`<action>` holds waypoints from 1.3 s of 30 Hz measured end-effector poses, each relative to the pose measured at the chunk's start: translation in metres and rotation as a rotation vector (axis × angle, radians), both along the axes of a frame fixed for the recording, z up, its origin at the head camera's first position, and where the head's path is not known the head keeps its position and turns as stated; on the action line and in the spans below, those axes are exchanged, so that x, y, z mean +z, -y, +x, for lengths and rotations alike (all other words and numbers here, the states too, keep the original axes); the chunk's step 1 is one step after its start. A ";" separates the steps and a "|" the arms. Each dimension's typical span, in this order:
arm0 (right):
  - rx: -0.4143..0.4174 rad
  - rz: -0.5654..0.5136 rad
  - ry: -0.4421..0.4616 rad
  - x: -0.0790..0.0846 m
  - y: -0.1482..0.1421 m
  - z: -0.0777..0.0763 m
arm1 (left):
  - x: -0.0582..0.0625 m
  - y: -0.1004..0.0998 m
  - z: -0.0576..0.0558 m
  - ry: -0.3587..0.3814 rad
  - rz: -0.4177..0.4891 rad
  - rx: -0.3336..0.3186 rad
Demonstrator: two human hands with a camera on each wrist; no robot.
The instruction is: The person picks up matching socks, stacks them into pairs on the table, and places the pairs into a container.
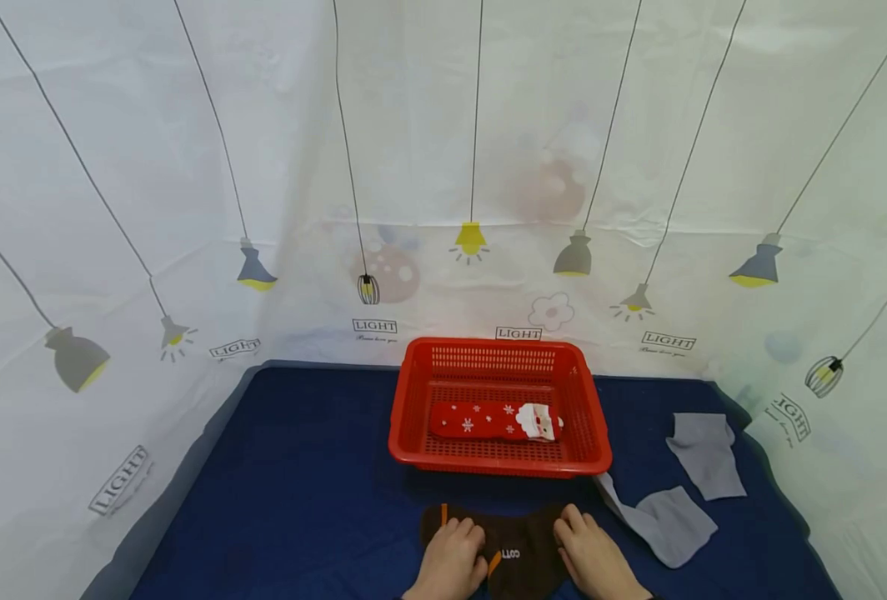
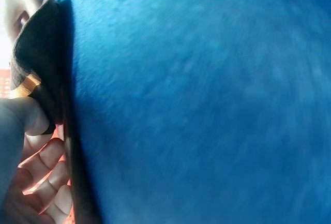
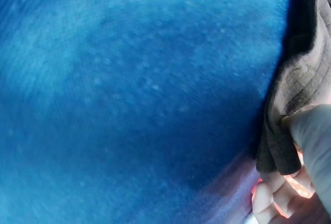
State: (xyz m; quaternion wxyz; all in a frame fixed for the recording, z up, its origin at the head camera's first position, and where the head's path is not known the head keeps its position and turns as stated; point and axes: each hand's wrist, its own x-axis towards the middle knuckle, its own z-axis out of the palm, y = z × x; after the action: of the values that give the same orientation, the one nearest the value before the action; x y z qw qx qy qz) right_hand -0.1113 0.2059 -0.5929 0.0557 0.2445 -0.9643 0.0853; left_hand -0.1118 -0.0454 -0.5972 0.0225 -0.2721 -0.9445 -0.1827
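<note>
Dark brown socks (image 1: 522,533) with orange stripes and white lettering lie on the blue cloth at the front, between my two hands. My left hand (image 1: 453,560) pinches their left part, near an orange stripe (image 2: 27,85). At the opposite end, my right hand (image 1: 593,554) pinches the brown fabric; thumb and fingers grip a ribbed edge (image 3: 282,146) in the right wrist view. Whether this is one sock or a pair laid together, I cannot tell. Parts of the fabric are hidden under my fingers and below the head view's lower edge.
Just beyond my hands stands a red plastic basket (image 1: 499,467). Inside it lies a red sock (image 1: 477,421) with snowflakes and a Santa face. Two grey socks (image 1: 706,454) lie to the right on the blue cloth (image 1: 301,483). A white curtain with printed lamps (image 1: 428,150) surrounds the surface.
</note>
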 end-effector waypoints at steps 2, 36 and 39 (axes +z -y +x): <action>-0.006 -0.012 0.002 0.002 -0.001 0.001 | 0.003 0.003 0.000 0.008 0.007 0.024; -0.089 -0.115 -0.165 0.005 0.011 -0.006 | 0.018 0.058 -0.011 -0.002 0.012 0.337; -0.109 -0.080 -0.139 0.001 0.012 -0.004 | 0.014 0.058 -0.009 -0.024 0.019 0.343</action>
State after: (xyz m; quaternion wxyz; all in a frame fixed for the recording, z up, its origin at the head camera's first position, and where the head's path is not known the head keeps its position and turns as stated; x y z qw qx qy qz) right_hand -0.1156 0.1938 -0.5922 0.1367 0.1947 -0.9657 0.1036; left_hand -0.1210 -0.1036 -0.5830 0.0671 -0.1086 -0.9750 -0.1817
